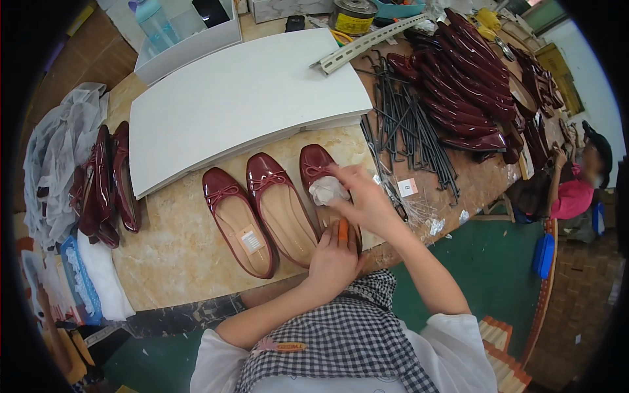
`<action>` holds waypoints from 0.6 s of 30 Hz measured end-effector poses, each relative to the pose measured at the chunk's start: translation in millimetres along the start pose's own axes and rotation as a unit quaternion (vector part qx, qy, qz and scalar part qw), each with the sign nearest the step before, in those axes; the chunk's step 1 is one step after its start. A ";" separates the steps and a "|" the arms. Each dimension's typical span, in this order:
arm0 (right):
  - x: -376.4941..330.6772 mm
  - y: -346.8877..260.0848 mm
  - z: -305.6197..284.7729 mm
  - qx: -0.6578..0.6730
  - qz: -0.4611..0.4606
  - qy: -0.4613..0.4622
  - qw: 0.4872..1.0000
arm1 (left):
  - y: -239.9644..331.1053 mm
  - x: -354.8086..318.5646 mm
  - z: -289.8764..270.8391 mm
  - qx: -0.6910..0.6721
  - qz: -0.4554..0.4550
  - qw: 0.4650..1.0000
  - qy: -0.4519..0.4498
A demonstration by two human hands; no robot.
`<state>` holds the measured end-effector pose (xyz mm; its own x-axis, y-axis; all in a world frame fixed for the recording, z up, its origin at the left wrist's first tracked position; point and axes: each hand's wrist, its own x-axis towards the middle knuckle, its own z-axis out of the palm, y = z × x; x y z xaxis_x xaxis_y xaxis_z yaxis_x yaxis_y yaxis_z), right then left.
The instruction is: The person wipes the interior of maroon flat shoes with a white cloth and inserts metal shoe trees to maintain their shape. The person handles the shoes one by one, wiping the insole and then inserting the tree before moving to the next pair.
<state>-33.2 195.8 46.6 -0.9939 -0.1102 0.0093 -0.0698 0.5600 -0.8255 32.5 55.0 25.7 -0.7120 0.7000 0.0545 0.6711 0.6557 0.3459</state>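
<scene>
Three burgundy patent ballet flats with bows stand side by side before me, toes pointing away. The left flat (219, 181) has a white tag lying on its insole; beside it is the middle flat (265, 168). My left hand (333, 262), an orange cover on one finger, grips the heel end of the right flat (314, 157), hiding much of it. A crumpled wad of white paper (327, 190) is pinched in my right hand (368, 203), just over that flat's opening behind its bow.
Behind the flats lies a stack of white sheets (249, 92). Black bent metal rods (416, 131) and a large pile of burgundy shoes (465, 85) occupy the right. More flats (121, 177) stand on their sides at left. A person in pink (571, 196) sits at far right.
</scene>
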 end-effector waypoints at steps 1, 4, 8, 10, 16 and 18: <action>5.7 7.3 5.0 -0.043 0.008 0.023 0.999 | 2.0 0.7 0.7 0.010 0.006 1.000 0.029; 39.6 24.4 22.9 -0.145 -0.014 0.084 0.986 | 4.0 4.3 -2.5 0.027 0.016 0.999 0.012; 35.5 25.4 28.3 -0.107 0.000 0.087 0.990 | -13.6 15.0 -26.9 0.022 0.055 0.991 -0.118; 12.9 29.7 7.0 -0.040 0.001 0.052 0.998 | -47.1 65.4 -109.2 -0.014 -0.048 0.977 -0.205; -41.7 8.1 -13.1 0.037 0.049 0.017 0.998 | -267.8 98.6 -123.1 0.209 -0.273 0.928 0.146; -41.0 -2.8 -21.1 0.048 0.039 0.008 0.998 | -257.2 97.4 -113.9 0.151 -0.265 0.935 0.182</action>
<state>5.9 216.1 60.3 -0.9973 -0.0556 -0.0486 0.0156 0.4846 -0.8746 -232.9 -77.7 48.8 -0.9472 0.1465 0.2851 0.1916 0.9718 0.1373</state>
